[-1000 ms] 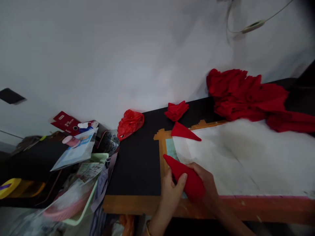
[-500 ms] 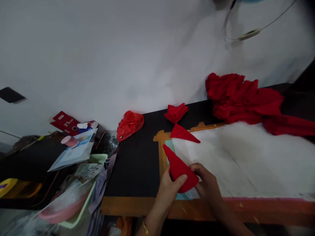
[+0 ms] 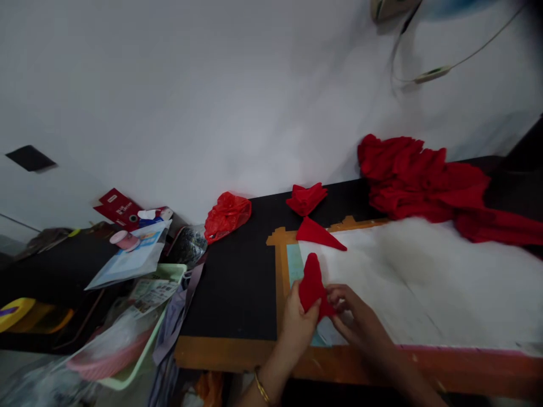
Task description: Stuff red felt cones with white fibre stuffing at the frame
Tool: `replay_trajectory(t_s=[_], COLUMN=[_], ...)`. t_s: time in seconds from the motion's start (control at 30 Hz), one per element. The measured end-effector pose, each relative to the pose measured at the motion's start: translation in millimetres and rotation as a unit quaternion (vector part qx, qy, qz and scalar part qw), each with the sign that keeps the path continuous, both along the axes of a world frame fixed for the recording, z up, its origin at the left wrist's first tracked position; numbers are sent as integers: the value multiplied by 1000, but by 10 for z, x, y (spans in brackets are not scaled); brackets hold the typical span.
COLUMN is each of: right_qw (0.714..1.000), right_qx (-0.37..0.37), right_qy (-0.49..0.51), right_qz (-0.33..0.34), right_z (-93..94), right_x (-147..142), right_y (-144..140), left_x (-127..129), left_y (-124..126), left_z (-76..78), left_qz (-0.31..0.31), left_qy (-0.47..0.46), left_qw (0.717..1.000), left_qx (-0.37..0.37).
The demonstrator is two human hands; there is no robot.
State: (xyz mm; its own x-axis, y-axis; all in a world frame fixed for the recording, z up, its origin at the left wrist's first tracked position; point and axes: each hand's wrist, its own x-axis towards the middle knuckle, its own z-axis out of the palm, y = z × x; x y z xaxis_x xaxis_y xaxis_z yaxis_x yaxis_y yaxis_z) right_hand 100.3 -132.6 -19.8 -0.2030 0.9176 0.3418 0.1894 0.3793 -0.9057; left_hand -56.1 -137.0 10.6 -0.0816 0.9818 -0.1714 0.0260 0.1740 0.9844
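A red cone-shaped fabric piece (image 3: 313, 285) is held over the near left part of the white sheet (image 3: 365, 282), its narrow tip pointing away from me. My left hand (image 3: 297, 314) is closed on its left side, with the thumb across the front. My right hand (image 3: 350, 308) pinches its lower right edge with bent fingers. Just beyond lies another flat red triangular piece (image 3: 318, 233). A small stack of folded red pieces (image 3: 306, 198) rests farther back, touching the wall side of the table.
A big heap of red fabric (image 3: 419, 175) occupies the back right of the black table (image 3: 237, 288). To its left sits a red plastic bag (image 3: 227, 216). Left of the table are a pale green basket (image 3: 142, 353) and a pink cup-like roll (image 3: 125, 241). A cable (image 3: 432, 74) hangs at upper right.
The red piece in my hands has turned so its tip points more straight away, and it looks narrower and folded. My right hand has shifted slightly along its edge. The view has moved slightly.
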Motion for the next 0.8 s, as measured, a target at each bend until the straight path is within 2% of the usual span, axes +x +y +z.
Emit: replay_trajectory(t_s=[0.1, 0.17, 0.27, 0.4, 0.57, 0.7, 0.8], right_qw=[997, 995, 997, 995, 979, 982, 975], right_qx=[-74, -86, -70, -75, -181, -170, -210], right_qy=[-12, -1, 18, 54, 89, 78, 69], right_qz=[36, 46, 19, -23, 20, 8, -11], right_z=[179, 273, 333, 302, 268, 286, 307], right_x=[158, 171, 56, -101, -100, -52, -9], right_y=[62, 114, 187, 222, 206, 209, 204], left_x=[-22, -1, 59, 79, 24, -9, -33], left_y=[-4, -46, -118, -152, -120, -126, -161], left_z=[11, 25, 45, 54, 59, 110, 131], left_qz=[-26, -66, -97, -95, -88, -104, -122], left_qy=[49, 74, 87, 74, -19, -99, -137], left_qw=[998, 994, 990, 993, 995, 988, 980], left_qx=[18, 34, 52, 6, -48, -64, -79])
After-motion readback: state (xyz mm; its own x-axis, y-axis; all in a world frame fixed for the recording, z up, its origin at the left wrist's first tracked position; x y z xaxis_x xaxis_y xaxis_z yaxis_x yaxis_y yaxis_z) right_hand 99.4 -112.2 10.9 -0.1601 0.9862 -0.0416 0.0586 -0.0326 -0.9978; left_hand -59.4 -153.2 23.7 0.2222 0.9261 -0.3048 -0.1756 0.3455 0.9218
